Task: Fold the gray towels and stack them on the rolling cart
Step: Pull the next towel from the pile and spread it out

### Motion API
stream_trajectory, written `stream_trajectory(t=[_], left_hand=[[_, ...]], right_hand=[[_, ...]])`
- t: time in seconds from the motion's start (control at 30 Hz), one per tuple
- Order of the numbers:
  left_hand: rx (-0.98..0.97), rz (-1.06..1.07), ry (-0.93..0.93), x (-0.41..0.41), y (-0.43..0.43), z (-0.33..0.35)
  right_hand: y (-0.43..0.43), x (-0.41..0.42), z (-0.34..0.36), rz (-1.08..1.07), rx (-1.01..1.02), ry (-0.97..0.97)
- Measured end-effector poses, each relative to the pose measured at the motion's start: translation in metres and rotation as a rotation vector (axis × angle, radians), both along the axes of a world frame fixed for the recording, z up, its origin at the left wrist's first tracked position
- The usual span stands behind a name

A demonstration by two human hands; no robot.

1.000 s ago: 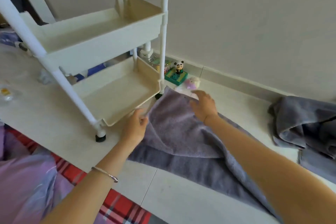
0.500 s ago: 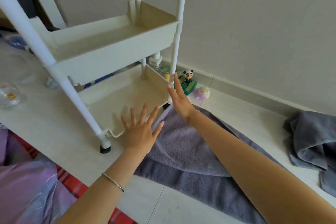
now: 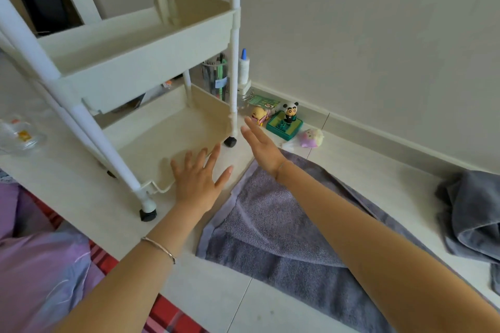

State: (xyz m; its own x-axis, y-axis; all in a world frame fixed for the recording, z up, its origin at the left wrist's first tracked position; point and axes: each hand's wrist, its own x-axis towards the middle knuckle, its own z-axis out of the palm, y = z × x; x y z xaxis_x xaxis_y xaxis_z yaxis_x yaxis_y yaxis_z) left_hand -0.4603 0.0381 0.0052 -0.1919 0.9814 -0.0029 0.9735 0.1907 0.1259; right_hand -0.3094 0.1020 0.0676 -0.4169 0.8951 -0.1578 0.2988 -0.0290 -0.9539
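Gray towel [image 3: 270, 224]: lies spread on the pale tiled floor [image 3: 211, 295] just right of the cart, one layer doubled over another, its far corner pointing toward the cart's back wheel. No hand touches it; the right forearm passes above it.
Second gray towel [image 3: 470, 219]: a crumpled heap on the floor at the far right, well apart from the first.
Rolling cart [image 3: 151, 70]: white, on black wheels, two cream trays in view, neither holding a towel.
Left hand [image 3: 196, 178]: released, fingers straight and spread, grasping nothing, held at the near corner of the lower tray. Whether it touches the tray cannot be told. A thin bracelet [image 3: 159, 249] circles the wrist.
Right hand [image 3: 261, 143]: released, fingers straight and together, grasping nothing, raised beside the cart's right post, past the towel's far corner.
Along the wall: a panda figure [image 3: 290, 112] on a green base, a yellow toy [image 3: 258, 115], a round pale plush [image 3: 311, 138], a clear cup of pens [image 3: 215, 78] and a white bottle with a blue cap [image 3: 244, 65].
Lower left: purple cloth [image 3: 40, 265] over red plaid fabric.
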Motion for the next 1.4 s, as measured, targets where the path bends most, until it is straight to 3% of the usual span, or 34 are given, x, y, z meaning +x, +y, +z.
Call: stream_trajectory(t=[0.07,0.17,0.27,0.33,0.43,0.53,0.7,0.77,0.93,1.0,1.1,1.17,1.23,1.33,1.4], left_hand=[[0.026,-0.046,-0.043,0.002,-0.006,0.004],[0.236,-0.167,-0.223,0.019,-0.035,0.002],[0.387,-0.185,-0.414,0.044,-0.079,-0.006],[0.458,-0.26,-0.414,0.063,-0.11,-0.015],[0.295,-0.422,-0.35,0.084,-0.14,-0.04],[0.126,-0.395,-0.315,0.089,-0.148,-0.059],[0.12,-0.399,-0.21,0.089,-0.148,-0.052],[0.128,-0.383,-0.152,0.087,-0.153,-0.047],[0.191,-0.3,-0.048,0.08,-0.156,-0.028],[0.194,-0.328,-0.072,0.088,-0.149,-0.023],[-0.02,-0.379,-0.098,0.108,-0.141,-0.027],[-0.134,-0.36,-0.046,0.111,-0.143,-0.042],[-0.164,-0.35,-0.037,0.105,-0.147,-0.057],[-0.168,-0.374,-0.002,0.089,-0.155,-0.065],[-0.18,-0.375,-0.033,0.084,-0.155,-0.058]], right_hand=[[-0.02,0.02,-0.015,-0.032,-0.022,0.001],[-0.06,0.055,-0.038,-0.071,0.021,-0.033],[-0.109,0.088,-0.054,-0.132,0.233,-0.105],[-0.144,0.108,-0.066,-0.15,0.364,-0.183],[-0.188,0.137,-0.089,-0.115,0.371,-0.325],[-0.21,0.16,-0.107,0.014,0.449,-0.514],[-0.208,0.148,-0.098,0.14,0.451,-0.685],[-0.209,0.136,-0.094,0.162,0.414,-0.656],[-0.23,0.121,-0.092,0.226,0.06,-0.317],[-0.231,0.123,-0.094,0.165,0.158,-0.282],[-0.225,0.141,-0.102,-0.03,0.511,-0.48],[-0.23,0.151,-0.112,0.033,0.566,-0.764],[-0.246,0.152,-0.122,0.189,0.598,-0.917],[-0.261,0.144,-0.115,0.362,0.422,-0.733],[-0.254,0.149,-0.099,0.301,0.338,-0.516]])
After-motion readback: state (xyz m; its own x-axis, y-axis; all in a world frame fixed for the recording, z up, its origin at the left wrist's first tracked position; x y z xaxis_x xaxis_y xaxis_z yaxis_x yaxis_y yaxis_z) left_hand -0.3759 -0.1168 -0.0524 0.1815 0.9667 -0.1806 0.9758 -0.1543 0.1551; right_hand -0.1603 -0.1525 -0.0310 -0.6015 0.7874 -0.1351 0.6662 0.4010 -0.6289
